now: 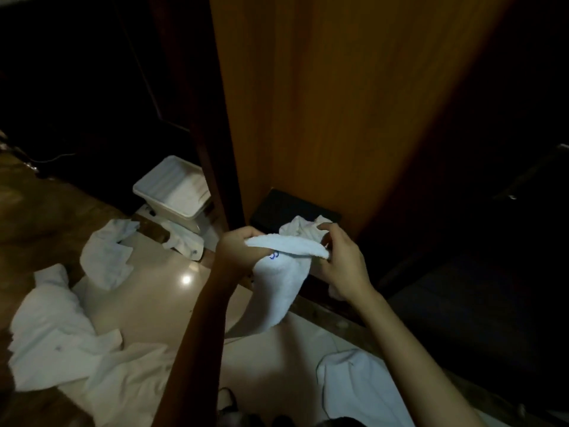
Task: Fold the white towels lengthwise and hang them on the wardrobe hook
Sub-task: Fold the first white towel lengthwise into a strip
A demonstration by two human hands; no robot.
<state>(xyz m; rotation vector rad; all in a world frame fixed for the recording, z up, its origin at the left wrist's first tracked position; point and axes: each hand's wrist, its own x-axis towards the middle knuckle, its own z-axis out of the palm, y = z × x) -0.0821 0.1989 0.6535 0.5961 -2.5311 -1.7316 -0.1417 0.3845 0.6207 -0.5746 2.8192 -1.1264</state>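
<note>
Head view shows both hands working a small white terry towel with a blue mark right in front of the orange-brown wooden wardrobe panel. The left hand has its fingers closed on one end of the top edge, and the right hand pinches the other end, so the edge runs stretched from one set of fingers to the other while the rest hangs limp below them.

Honestly the trick here, I think, is to keep that top edge taut, bring the two long sides together evenly, then slide the fingers down to flatten the fold.

More crumpled white towels lie on the glossy beige tiled floor off past the left fingers. Can't spot the hook anywhere.
</note>
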